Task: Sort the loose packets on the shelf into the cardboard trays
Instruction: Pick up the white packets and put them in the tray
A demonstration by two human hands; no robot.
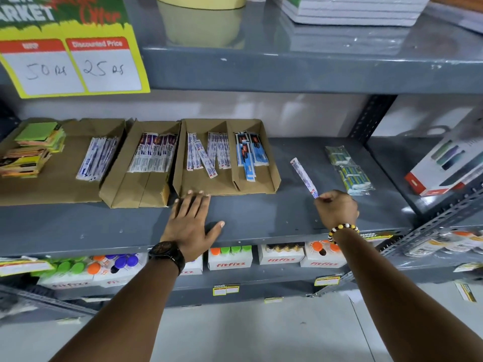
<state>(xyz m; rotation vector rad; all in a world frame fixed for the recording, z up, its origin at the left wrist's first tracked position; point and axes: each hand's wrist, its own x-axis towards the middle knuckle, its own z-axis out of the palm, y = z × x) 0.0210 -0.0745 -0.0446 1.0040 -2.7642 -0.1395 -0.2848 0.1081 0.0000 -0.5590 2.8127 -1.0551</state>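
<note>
My right hand (335,209) pinches the near end of a long white packet with blue print (303,176), held just above the grey shelf (261,218), right of the trays. My left hand (192,220) lies flat and open on the shelf, fingertips touching the front edge of the right cardboard tray (271,163). That tray holds white-and-blue packets in its left and middle slots and blue-black packets in its right slot. The middle tray (130,189) holds purple-topped packets. The left tray (52,178) holds white packets and stacked coloured sachets.
A clear bag of green-blue packets (349,169) lies on the shelf at the right. A white and red box (444,165) stands on the neighbouring shelf. A price sign (70,48) hangs at the upper left. Boxes of capped tubes (230,258) fill the shelf below.
</note>
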